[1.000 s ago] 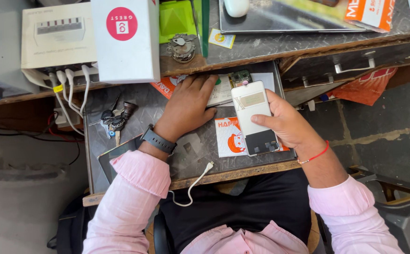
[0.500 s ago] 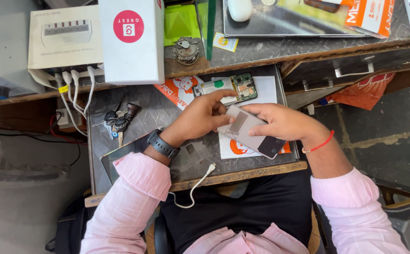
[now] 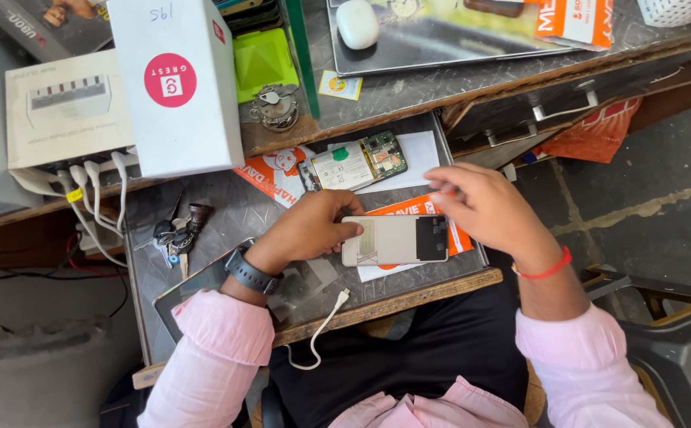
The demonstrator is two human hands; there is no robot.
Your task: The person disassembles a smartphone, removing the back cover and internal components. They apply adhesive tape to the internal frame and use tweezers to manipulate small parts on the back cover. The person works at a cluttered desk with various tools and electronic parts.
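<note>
My left hand [image 3: 306,230], with a dark watch on the wrist, grips the left end of a slim phone body [image 3: 393,240]. The body is pale with a black right end and lies sideways on the pulled-out grey tray [image 3: 227,218]. My right hand [image 3: 484,208], a red thread on its wrist, hovers over the phone body's right end with fingers spread, just at its top edge. Behind them an opened phone [image 3: 353,162], with its battery and green circuit board showing, rests on white paper.
Orange leaflets [image 3: 270,170] lie under the phones. Keys [image 3: 175,230] and a dark tablet [image 3: 195,281] are at the tray's left, and a white cable [image 3: 318,333] hangs off the front edge. Behind stand a white box [image 3: 175,79], a charging hub [image 3: 64,107] and an earbud case [image 3: 357,22].
The phone body was upright in my right hand, then both hands turned it. Now it lies sideways in my left hand's grip and my right hand has let go.
</note>
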